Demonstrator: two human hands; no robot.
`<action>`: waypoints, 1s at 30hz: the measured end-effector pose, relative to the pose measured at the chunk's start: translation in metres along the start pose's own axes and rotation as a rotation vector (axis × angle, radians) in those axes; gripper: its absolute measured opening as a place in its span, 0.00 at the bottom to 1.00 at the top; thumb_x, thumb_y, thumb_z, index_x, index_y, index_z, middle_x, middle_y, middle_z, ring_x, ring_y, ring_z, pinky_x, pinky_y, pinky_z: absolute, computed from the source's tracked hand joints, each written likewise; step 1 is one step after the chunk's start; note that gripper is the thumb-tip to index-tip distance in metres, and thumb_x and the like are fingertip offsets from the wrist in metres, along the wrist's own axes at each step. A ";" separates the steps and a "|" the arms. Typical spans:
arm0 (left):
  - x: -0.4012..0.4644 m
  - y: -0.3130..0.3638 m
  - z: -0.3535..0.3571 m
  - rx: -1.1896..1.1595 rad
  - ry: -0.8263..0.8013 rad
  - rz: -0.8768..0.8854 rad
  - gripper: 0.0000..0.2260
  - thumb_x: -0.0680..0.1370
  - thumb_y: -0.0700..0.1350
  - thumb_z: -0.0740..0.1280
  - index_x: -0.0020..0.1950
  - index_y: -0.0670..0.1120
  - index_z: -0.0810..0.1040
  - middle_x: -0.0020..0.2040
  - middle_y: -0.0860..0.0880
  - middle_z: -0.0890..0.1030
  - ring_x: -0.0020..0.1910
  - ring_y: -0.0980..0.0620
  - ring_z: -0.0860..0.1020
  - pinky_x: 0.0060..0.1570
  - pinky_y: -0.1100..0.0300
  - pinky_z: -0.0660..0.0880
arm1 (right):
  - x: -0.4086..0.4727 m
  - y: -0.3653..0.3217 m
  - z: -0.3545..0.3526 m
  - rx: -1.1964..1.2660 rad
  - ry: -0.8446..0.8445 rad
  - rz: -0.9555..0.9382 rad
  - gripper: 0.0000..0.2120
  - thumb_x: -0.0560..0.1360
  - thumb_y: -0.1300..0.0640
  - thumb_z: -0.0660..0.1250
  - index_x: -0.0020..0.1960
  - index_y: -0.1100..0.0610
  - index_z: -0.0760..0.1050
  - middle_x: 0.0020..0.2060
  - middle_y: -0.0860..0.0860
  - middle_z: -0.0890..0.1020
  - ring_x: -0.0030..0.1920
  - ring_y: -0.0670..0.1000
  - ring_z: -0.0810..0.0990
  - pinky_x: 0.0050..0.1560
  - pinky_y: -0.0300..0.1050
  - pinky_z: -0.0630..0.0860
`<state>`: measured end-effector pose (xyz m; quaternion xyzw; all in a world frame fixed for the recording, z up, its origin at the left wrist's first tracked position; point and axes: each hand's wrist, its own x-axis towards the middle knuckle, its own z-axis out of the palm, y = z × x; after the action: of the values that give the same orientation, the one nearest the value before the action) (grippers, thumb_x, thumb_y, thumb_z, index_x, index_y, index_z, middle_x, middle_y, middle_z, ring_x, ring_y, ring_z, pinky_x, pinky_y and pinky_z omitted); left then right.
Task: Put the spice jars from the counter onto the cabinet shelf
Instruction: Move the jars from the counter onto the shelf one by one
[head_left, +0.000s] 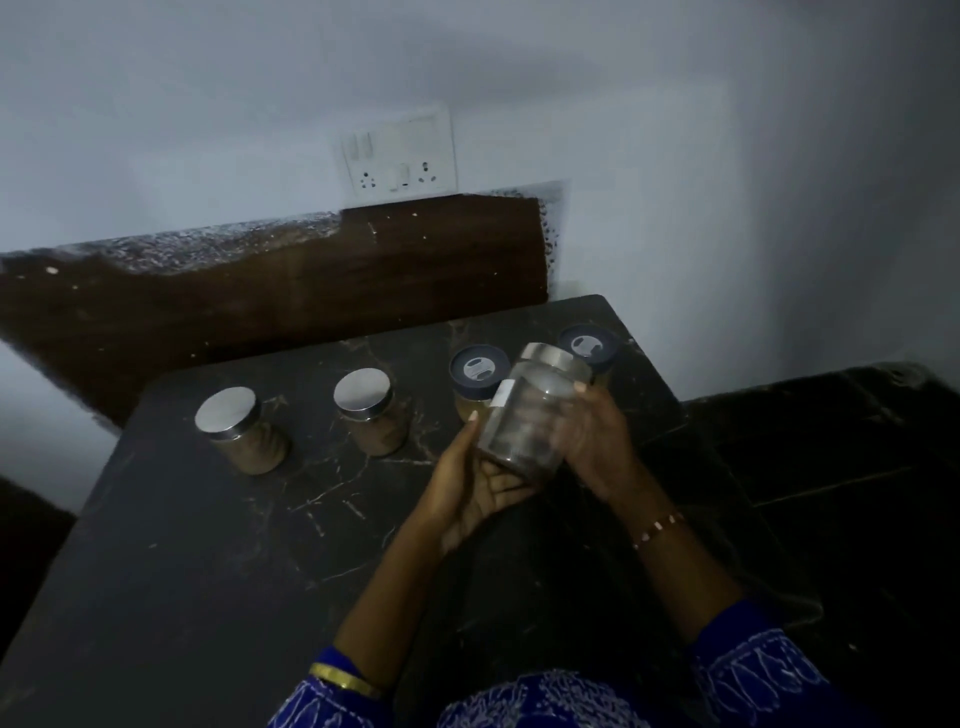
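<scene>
A clear glass jar (530, 410) with a steel lid is tilted in the air above the dark counter (218, 561). My left hand (478, 493) cups its base from below and the left. My right hand (597, 441) grips its right side. Standing on the counter are two steel-lidded jars of brown spice (241, 428) (370, 410) and two dark-lidded jars (478, 379) (589, 345); the held jar partly hides the right one. No cabinet shelf is in view.
A white socket panel (399, 156) sits on the wall behind the counter, above a brown board (311, 291). The counter's right edge drops to a dark floor (841, 493). The scene is dimly lit.
</scene>
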<state>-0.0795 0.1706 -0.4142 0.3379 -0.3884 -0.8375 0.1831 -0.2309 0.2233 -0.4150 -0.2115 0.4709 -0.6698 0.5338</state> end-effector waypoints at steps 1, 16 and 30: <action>-0.003 0.000 0.002 -0.022 0.005 0.016 0.19 0.75 0.58 0.56 0.58 0.49 0.74 0.53 0.41 0.83 0.52 0.45 0.82 0.53 0.52 0.79 | 0.000 0.002 0.002 0.030 0.010 0.019 0.16 0.74 0.46 0.57 0.46 0.55 0.78 0.41 0.51 0.85 0.44 0.48 0.84 0.52 0.46 0.77; -0.027 0.013 -0.025 0.094 0.318 0.383 0.17 0.78 0.40 0.62 0.66 0.42 0.70 0.56 0.43 0.80 0.57 0.44 0.79 0.59 0.48 0.75 | 0.006 0.015 0.059 -0.117 -0.042 0.003 0.10 0.80 0.58 0.57 0.59 0.49 0.69 0.50 0.50 0.80 0.50 0.51 0.81 0.44 0.45 0.79; -0.016 0.040 -0.041 0.144 0.206 0.455 0.17 0.79 0.40 0.59 0.68 0.42 0.68 0.58 0.47 0.79 0.56 0.48 0.79 0.53 0.56 0.79 | 0.013 0.014 0.082 -0.116 0.047 -0.073 0.19 0.80 0.59 0.56 0.70 0.59 0.64 0.59 0.57 0.78 0.52 0.51 0.81 0.43 0.41 0.82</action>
<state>-0.0372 0.1332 -0.3958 0.3374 -0.4924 -0.7062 0.3809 -0.1636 0.1779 -0.3917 -0.2435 0.5132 -0.6652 0.4846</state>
